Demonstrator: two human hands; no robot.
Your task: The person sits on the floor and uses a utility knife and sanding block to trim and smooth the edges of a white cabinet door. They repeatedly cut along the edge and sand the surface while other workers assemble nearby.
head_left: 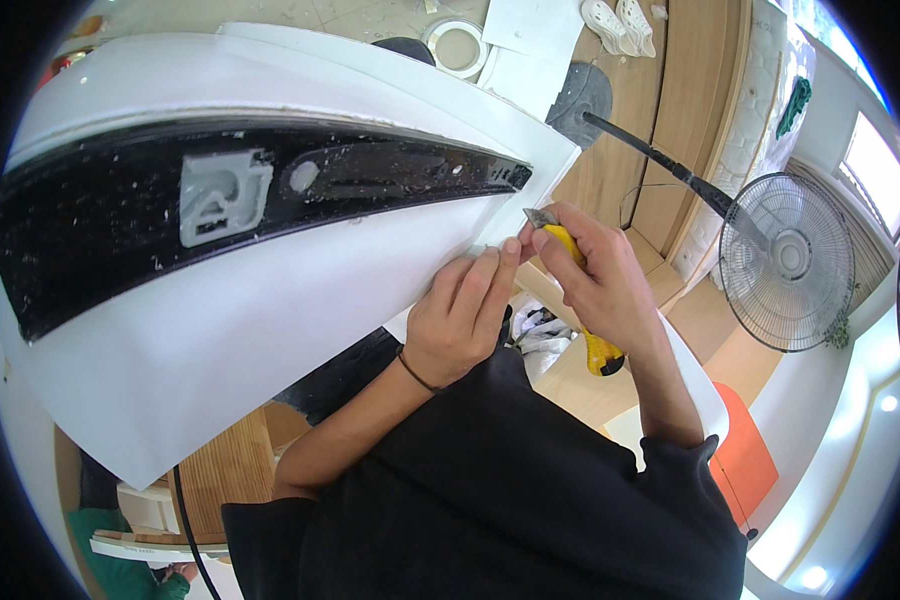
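Note:
My right hand [610,270] is closed around a yellow utility knife [602,352]. Its metal tip points up and left, close to the corner of a large white sheet [300,285]. Beside it, my left hand [458,318] lies with fingers stretched along the sheet's near edge, fingertips almost meeting my right fingers; its thumb is hidden. Across the sheet runs a long, glossy black tapering strip [370,172], its narrow end near the knife. A white moulded plastic piece [225,198] sits on the strip.
A standing fan [790,255] is on the right, its pole slanting from a grey base [582,100]. White clogs [620,27] and a roll of tape [457,48] lie on the far floor. An orange panel [745,450] is at lower right; a person in green [120,560] at lower left.

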